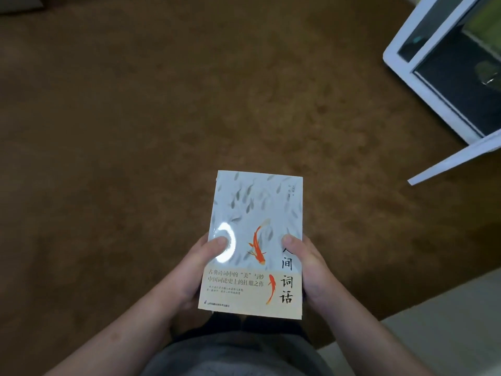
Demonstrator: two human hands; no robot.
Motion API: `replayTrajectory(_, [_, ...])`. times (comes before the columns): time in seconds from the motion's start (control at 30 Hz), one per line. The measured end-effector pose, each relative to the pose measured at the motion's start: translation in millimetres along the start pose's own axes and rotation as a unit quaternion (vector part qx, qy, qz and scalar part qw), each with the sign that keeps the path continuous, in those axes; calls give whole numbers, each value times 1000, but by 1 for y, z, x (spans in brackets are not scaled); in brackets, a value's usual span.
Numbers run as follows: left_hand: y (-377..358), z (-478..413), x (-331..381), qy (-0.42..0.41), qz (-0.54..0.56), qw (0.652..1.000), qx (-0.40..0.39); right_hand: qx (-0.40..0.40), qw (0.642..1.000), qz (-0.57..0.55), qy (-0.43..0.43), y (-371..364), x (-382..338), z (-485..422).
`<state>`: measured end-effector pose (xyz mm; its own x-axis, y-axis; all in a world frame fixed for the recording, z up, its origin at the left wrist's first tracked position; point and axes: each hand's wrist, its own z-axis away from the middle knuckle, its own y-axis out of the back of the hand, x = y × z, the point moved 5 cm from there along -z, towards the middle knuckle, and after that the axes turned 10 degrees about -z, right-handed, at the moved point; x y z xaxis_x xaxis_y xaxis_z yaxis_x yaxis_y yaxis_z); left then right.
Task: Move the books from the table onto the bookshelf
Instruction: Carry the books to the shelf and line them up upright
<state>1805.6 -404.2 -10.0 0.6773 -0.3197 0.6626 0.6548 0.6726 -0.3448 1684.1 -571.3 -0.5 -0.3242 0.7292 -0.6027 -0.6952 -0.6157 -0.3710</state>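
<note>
A pale blue-grey book (254, 213) with grey and orange fish and Chinese writing on its cover is held flat in front of me, above a brown carpet. My left hand (199, 267) grips its lower left edge, thumb on the cover. My right hand (307, 267) grips the lower right edge, thumb on the cover too. The fingers of both hands are hidden under the book. A white bookshelf (406, 77) with dark compartments shows at the upper right.
Brown carpet (135, 131) covers most of the floor. A white board (455, 158) juts out from the shelf's lower corner at the right. A pale floor strip (447, 321) lies at the lower right. My dark clothing fills the bottom edge.
</note>
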Motion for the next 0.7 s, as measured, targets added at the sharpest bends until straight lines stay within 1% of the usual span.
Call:
replayTrajectory(0.07, [17,-4,15,-2,14,1000,18,-12,1000,18,-7,-21,-12,-21])
replayTrajectory(0.13, [36,-8,31,-14,14,998,52,-33,998,43,-16,-44,-24,-45])
replayTrajectory(0.23, [61,-10,54,-38,20,995,93,-56,993,106,-15,-77,-46,-81])
replayTrajectory(0.4, [99,-16,87,-62,81,978,180,-149,970,189,-26,-144,-85,-141])
replayTrajectory(0.53, [116,-16,121,-94,137,958,235,-235,932,270,-52,-203,-114,-181])
replayTrajectory(0.7, [133,-12,143,-130,238,919,286,-308,878,357,-80,-269,-126,-222])
